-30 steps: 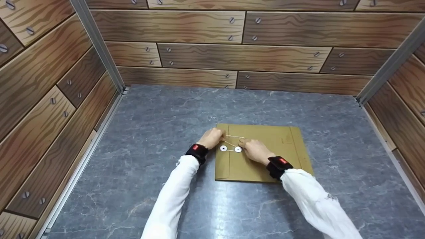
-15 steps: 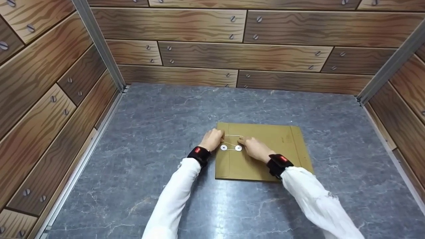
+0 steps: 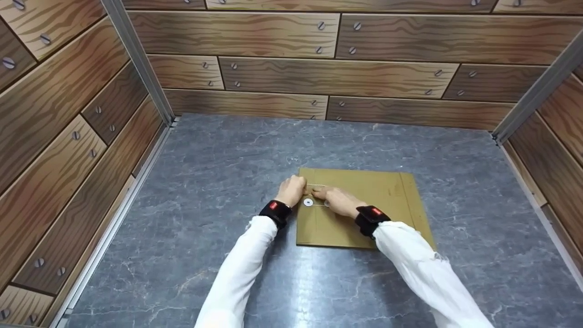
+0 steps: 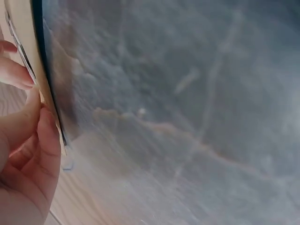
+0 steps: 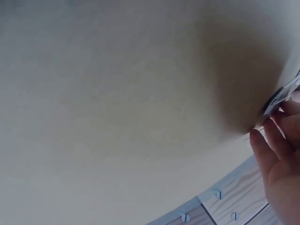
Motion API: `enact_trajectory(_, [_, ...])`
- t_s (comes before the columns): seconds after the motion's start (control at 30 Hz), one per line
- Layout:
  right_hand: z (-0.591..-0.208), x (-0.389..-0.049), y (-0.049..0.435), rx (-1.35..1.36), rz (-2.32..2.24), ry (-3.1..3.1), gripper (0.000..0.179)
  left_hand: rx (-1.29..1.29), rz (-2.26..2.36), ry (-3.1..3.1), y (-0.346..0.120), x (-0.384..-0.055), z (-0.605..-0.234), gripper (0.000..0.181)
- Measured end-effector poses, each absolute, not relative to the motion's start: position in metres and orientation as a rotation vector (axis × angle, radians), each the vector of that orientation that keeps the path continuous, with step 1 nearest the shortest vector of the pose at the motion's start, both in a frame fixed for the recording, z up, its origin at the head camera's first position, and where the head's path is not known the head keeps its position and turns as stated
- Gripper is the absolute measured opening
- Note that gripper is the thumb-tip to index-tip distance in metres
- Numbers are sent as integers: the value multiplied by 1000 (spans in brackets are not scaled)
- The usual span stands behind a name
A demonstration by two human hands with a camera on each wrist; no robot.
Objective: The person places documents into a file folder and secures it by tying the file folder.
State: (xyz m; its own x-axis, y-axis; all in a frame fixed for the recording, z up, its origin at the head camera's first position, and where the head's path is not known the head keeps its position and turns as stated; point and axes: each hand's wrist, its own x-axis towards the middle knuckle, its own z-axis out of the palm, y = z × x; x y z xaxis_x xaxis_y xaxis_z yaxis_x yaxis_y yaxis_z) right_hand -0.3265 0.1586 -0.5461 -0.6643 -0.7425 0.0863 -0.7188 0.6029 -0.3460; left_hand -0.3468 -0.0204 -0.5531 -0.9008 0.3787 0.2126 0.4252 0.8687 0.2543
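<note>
A brown string-tie envelope (image 3: 328,232) lies flat with its flap side up, along the left of which sits a white round button (image 3: 308,202). A second button (image 3: 326,203) is mostly covered by my right hand. My left hand (image 3: 291,190) pinches the thin string (image 3: 315,185) at the envelope's upper left edge. In the left wrist view, its thumb and finger (image 4: 49,136) meet at that edge. My right hand (image 3: 339,200) holds the string over the flap, its fingertips close to the left hand. The right wrist view shows a button (image 5: 274,101) beside those fingers.
The envelope lies on a grey marbled tabletop (image 3: 218,164). Wood-patterned panels (image 3: 273,34) stand at the back and both sides, with metal corner posts (image 3: 136,59) between them. Black wristbands (image 3: 275,213) and white sleeves cover my wrists and forearms.
My right hand has moved left toward the left hand and now covers most of the right button. The stretch of string between the hands is shorter. My left hand has hardly moved.
</note>
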Motion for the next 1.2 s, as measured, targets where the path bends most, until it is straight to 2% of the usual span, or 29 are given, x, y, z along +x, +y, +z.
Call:
enact_trajectory(0.13, [-544, -329, 159, -1216, -572, 2732, 49, -545, -430, -2880, -22, -347, -554, 13])
enact_trajectory(0.67, [-532, -328, 154, -977, -466, 2694, 47, -424, -500, -2884, -32, -329, -549, 6])
enact_trajectory(0.93, [-532, -326, 151, -1088, -449, 2706, 48, -345, -506, -2939, -30, -317, -547, 8])
enact_trajectory(1.2, [-533, -324, 151, -1114, -391, 2754, 48, -473, -471, -2900, -28, -301, -549, 16])
